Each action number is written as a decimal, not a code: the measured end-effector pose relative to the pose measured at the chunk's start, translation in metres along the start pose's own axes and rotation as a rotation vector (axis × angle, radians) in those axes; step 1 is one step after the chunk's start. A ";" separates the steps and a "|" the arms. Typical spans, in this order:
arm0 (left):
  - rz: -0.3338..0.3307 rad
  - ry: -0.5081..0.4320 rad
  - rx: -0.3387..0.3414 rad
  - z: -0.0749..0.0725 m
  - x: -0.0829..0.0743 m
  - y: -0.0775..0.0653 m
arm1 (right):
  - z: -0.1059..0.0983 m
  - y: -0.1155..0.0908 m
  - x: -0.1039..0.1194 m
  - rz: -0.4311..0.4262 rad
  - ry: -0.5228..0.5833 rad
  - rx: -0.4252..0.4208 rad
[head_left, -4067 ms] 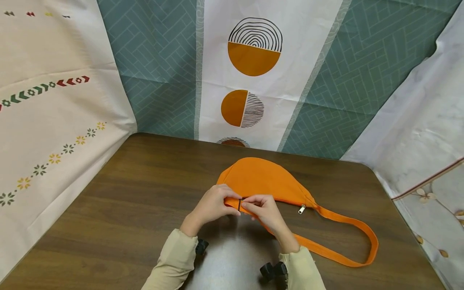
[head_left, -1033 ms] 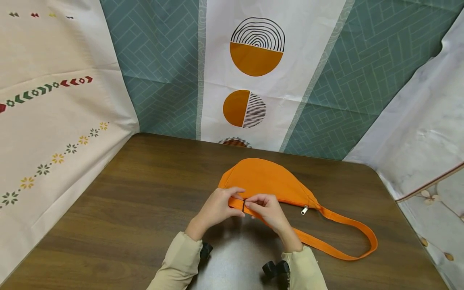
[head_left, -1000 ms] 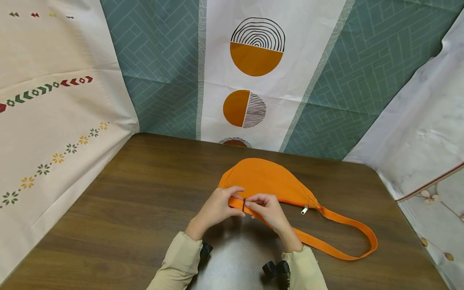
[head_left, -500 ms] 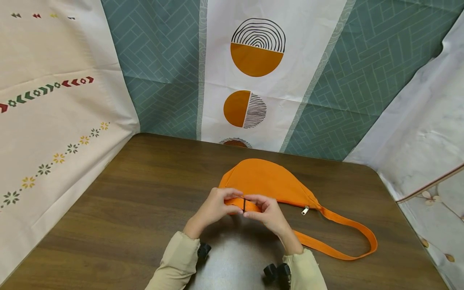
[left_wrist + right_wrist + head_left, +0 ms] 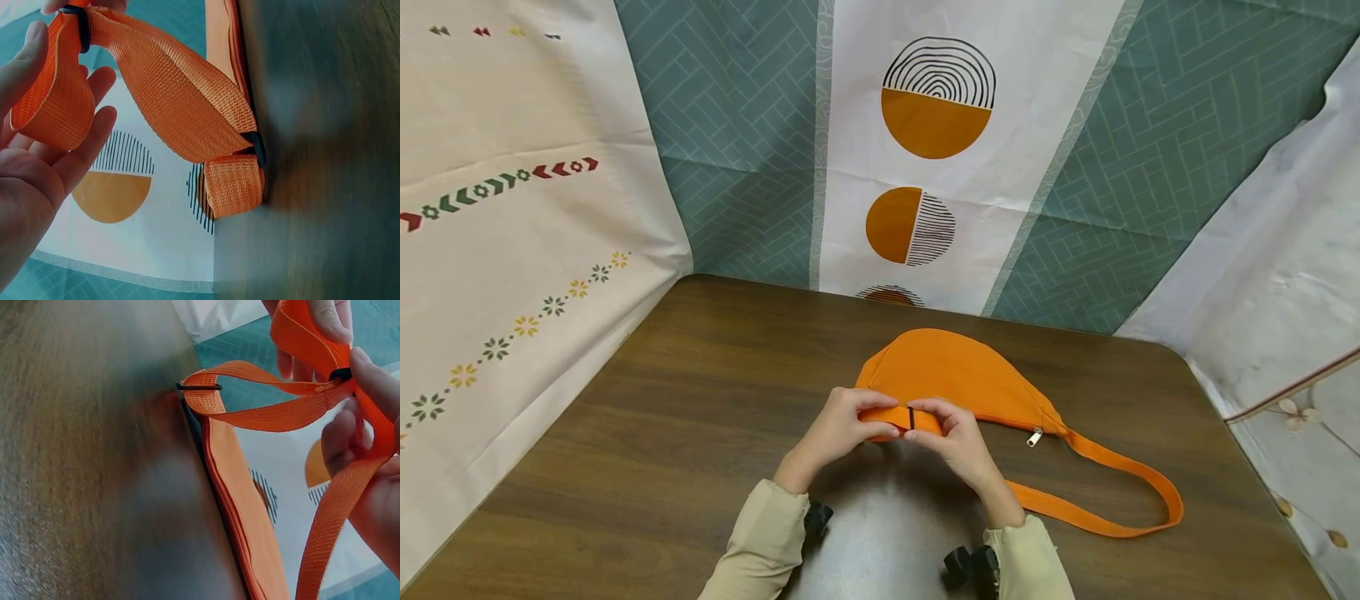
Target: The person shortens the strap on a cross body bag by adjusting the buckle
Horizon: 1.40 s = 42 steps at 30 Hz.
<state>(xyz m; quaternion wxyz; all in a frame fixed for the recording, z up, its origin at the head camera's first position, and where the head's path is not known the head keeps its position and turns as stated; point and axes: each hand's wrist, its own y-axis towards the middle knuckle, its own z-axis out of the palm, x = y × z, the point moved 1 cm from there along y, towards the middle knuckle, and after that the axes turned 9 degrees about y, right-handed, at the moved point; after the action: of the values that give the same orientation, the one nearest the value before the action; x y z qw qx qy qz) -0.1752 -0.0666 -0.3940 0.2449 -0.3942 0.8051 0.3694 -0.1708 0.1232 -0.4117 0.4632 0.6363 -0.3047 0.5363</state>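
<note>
Orange webbing strap (image 5: 927,422) now arched at the black slider (image 5: 912,418), both hands on it

Left hand (image 5: 842,418): gripping strap left of slider, thumb near side, fingers far side; a strap loop sags against the fingers in left wrist view. Right hand (image 5: 957,439): holding strap right of slider, thumb and fingers curled round it.

Change vs 1 s ago: right fingertips were pinched together right at the slider, strap fairly flat there. Now right thumb and fingers sit spread, a raised bow of strap showing between them.

Same as then: half-moon bag (image 5: 940,375) lies on the wood-grain table (image 5: 700,417) just beyond the hands, zipper pull (image 5: 1034,437) at its right end, rest of strap looped out right.

Second black ring (image 5: 255,149) sits at the bag's strap end.
</note>
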 end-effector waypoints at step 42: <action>-0.064 -0.077 0.079 0.001 0.038 -0.002 | -0.007 0.000 0.000 0.078 0.165 -0.049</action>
<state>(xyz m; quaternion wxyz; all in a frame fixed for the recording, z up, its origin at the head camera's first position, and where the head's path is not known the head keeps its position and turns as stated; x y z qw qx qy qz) -0.1949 -0.0835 -0.4213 0.3027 -0.3951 0.7960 0.3445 -0.1739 0.1298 -0.4118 0.4809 0.5663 -0.3030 0.5968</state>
